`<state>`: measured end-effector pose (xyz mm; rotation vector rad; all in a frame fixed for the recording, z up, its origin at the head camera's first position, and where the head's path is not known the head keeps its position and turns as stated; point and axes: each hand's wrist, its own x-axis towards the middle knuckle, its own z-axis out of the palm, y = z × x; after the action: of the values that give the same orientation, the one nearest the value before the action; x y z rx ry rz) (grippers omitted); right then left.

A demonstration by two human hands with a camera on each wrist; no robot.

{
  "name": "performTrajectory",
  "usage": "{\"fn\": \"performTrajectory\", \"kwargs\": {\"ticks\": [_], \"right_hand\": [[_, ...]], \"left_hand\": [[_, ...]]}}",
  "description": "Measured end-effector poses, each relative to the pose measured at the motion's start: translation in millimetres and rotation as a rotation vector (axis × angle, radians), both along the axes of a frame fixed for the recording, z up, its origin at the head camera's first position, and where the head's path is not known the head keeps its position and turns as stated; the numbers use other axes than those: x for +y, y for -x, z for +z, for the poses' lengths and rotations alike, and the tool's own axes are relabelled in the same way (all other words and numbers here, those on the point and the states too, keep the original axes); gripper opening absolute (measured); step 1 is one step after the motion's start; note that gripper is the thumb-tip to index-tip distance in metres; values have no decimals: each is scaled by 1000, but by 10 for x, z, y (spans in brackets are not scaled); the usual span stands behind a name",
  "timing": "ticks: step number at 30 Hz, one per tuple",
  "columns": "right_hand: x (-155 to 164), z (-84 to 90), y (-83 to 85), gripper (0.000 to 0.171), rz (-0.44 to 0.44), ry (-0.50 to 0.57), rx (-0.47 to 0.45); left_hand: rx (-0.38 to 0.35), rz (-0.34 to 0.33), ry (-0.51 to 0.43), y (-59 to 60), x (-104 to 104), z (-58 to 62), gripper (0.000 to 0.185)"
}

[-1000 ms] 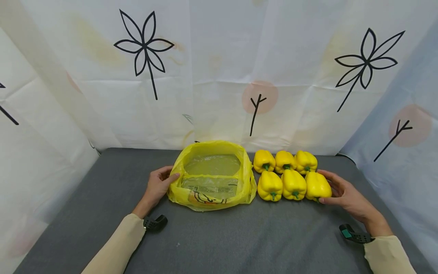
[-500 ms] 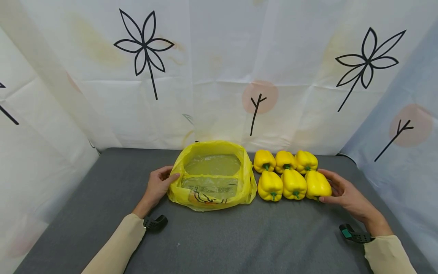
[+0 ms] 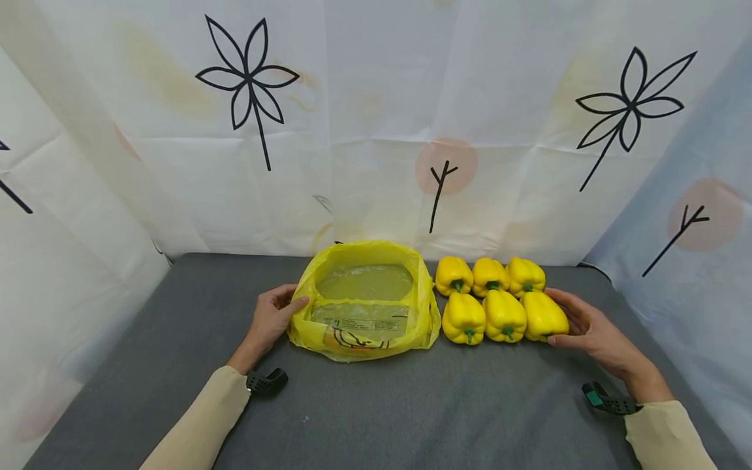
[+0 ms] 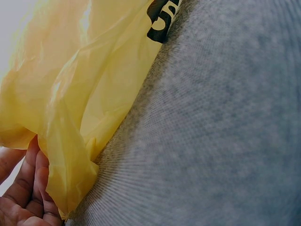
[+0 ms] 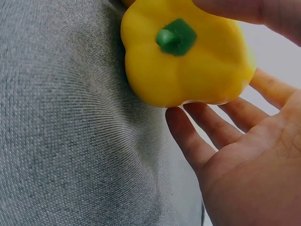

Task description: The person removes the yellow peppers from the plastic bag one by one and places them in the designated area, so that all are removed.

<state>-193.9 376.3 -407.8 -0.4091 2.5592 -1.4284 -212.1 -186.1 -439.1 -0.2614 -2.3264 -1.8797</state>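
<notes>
A yellow plastic bag (image 3: 361, 352) lies on the table with its mouth spread wide and no objects visible inside. My left hand (image 3: 273, 320) pinches the bag's left rim, thumb over the edge; in the left wrist view its fingers (image 4: 35, 181) sit behind the yellow film. Right of the bag, several yellow bell peppers stand in two rows. At the front row's right end, my right hand (image 3: 596, 336) holds the outermost bell pepper (image 3: 545, 316), thumb in front and fingers around its far side. Its green stem (image 5: 176, 37) shows in the right wrist view.
The other front peppers (image 3: 504, 316) stand close against the held one, and a back row (image 3: 490, 275) sits right behind. Grey cloth (image 3: 399, 411) covers the table. A white patterned curtain (image 3: 376, 196) rises along the back edge, with more at both sides.
The held pepper at the front right has shifted very slightly away from the front edge and tilted a little, with the right hand around it. The left hand and bag have stayed put.
</notes>
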Motion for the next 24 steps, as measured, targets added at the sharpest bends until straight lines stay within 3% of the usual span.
{"fn": "performTrajectory", "kwargs": {"ticks": [7,14,24], "right_hand": [[-4,22,-15,86,-8,-6,13],[-124,189,-75,86,-86,-87,74],[-668,459,-55,83,-161,-240,223]], "left_hand": [[0,2,11,14,-4,-6,35],[-2,15,-8,125,-102,-210,36],[107,81,-18,146,-112,-254,37]]}}
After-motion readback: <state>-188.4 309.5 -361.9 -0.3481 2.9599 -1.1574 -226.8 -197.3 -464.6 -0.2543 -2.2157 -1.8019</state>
